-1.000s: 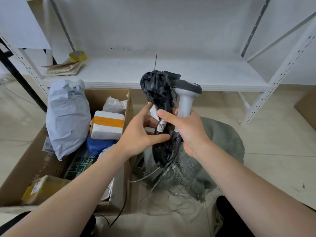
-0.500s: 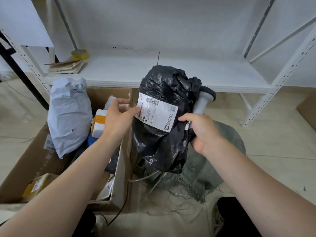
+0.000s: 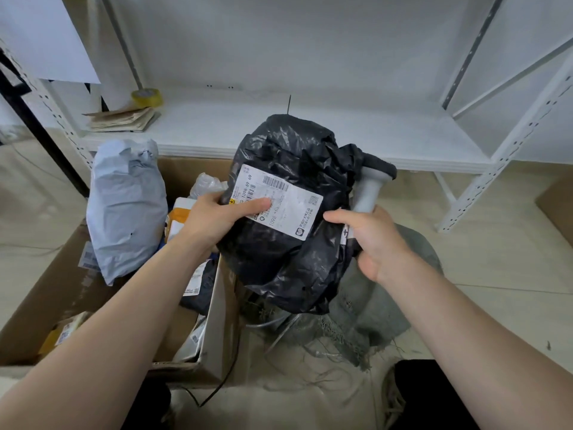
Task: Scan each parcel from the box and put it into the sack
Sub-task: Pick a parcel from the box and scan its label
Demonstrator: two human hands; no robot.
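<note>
The black parcel (image 3: 288, 268) is crinkled, glossy plastic film bearing a smooth paper label (image 3: 288, 212). The box (image 3: 55, 290) is matt cardboard; the sack (image 3: 381, 305) is coarse woven cloth, frayed at the edge.

One wide-angle camera on the person's head is looking forward and down from close above, taking in the box (image 3: 55, 283) near left, the sack (image 3: 381, 305) centre, the shelf (image 3: 387, 131) far.

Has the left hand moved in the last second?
Yes. The left hand shifted leftward, from beside the scanner to the left edge of the black parcel, above the right wall of the cardboard box.
</note>
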